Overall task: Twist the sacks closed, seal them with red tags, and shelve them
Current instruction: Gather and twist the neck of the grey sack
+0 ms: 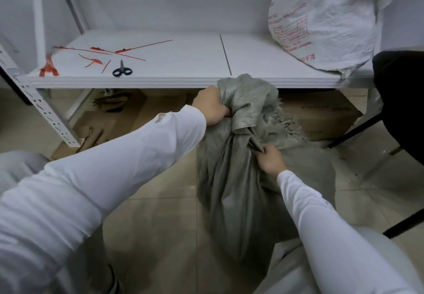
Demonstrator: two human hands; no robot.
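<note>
While the grey sack is not yet closed off, the step in hand looks like the gathering and twisting of its mouth. At ten o'clock in the view the red tags (91,56) lie loose on the white shelf (183,64), several scattered and a small bunch at the shelf's left corner. The black-handled scissors (122,69) rest just beside them, toward four o'clock of the scatter.

Near the middle, the left hand (212,106) is clenched on the bunched top of the grey sack (236,179), its fingers curled into the cloth from the nine o'clock side. A speck of red shows at the palm, too small to name. The sack stands on the tiled floor in front of the shelf, its top reaching the shelf's front edge. No tag shows around its neck.

At four o'clock from the left hand, the right hand (270,159) pinches a fold of cloth lower on the neck. Frayed threads hang from the mouth on that side.

At one o'clock, a white printed sack (321,25) already sits on the shelf. A black chair (401,96) stands at three o'clock.

The next move, I judge, calls for a tighter twist held by one hand. The other must reach to ten o'clock for a tag.
</note>
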